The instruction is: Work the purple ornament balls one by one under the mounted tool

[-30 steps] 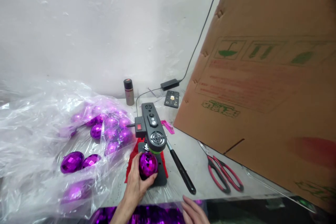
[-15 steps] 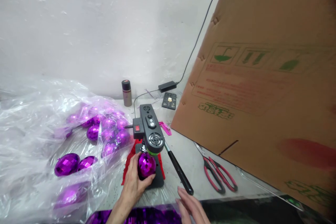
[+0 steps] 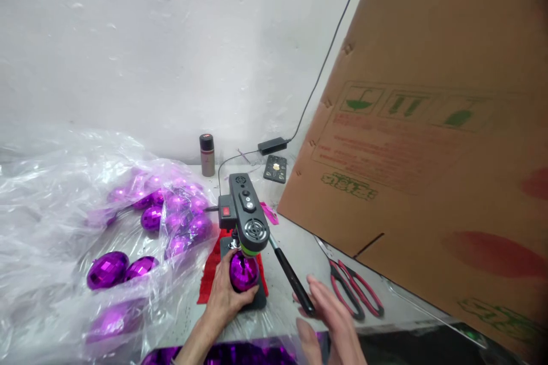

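Observation:
My left hand [image 3: 226,291] is closed round a shiny purple faceted ornament ball [image 3: 244,271], thumb in front and fingers on its far left side. The ball sits right under the head of a small black lever press [image 3: 249,211] with a green ring at its lower end. My right hand [image 3: 331,316] is at the end of the black lever handle [image 3: 295,282], fingers apart around its tip; whether they touch it I cannot tell. Under the press base lies a red cloth [image 3: 209,274].
Several purple ornaments [image 3: 108,270] lie in and under clear plastic sheeting [image 3: 38,228] at left. A large cardboard box [image 3: 411,182] leans in at right, beside red-handled scissors [image 3: 357,291]. Behind stand a bottle [image 3: 208,155], a power adapter [image 3: 273,145] and a black card-like object [image 3: 275,169].
My right hand has moved up and forward to the lever handle's end. My left hand keeps hold of the ball under the press, and the view has shifted slightly.

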Action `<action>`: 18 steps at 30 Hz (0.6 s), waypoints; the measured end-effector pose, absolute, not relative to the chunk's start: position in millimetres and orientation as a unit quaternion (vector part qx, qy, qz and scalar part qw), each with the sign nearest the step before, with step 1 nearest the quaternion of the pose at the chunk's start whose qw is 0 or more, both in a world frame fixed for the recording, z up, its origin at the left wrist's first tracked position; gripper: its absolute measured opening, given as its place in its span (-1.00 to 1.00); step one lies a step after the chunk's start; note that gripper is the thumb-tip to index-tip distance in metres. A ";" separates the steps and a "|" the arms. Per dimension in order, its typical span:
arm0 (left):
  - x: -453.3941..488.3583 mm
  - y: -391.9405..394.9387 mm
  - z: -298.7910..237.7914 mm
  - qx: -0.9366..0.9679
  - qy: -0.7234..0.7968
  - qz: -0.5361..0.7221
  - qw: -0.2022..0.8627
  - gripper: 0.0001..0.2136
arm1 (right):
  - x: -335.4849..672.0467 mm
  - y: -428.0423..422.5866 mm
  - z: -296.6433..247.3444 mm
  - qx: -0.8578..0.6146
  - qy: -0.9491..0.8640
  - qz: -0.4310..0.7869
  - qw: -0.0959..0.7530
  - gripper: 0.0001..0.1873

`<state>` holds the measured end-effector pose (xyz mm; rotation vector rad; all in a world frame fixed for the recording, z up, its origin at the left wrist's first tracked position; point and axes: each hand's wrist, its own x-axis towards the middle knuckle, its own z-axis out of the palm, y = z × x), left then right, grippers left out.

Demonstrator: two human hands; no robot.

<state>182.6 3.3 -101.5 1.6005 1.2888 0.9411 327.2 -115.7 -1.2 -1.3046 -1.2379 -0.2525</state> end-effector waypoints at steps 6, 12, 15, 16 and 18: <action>184.9 4.0 -107.1 0.641 0.507 0.396 0.419 -0.16 | 335.9 -64.3 41.5 -0.431 -0.669 -0.156 0.585 -0.71; 186.7 2.6 -108.6 0.657 0.518 0.387 0.387 -0.19 | 321.8 -47.0 20.4 -0.391 -0.629 -0.057 0.670 -0.64; 186.7 2.6 -110.4 0.669 0.514 0.387 0.372 -0.20 | 316.3 -46.8 5.6 -0.387 -0.603 -0.048 0.696 -0.63; 186.8 2.6 -111.9 0.672 0.513 0.390 0.365 -0.20 | 315.1 -47.0 2.6 -0.389 -0.596 -0.044 0.701 -0.63; 187.2 2.6 -116.2 0.681 0.505 0.398 0.351 -0.20 | 313.6 -47.6 -1.0 -0.396 -0.582 -0.036 0.709 -0.63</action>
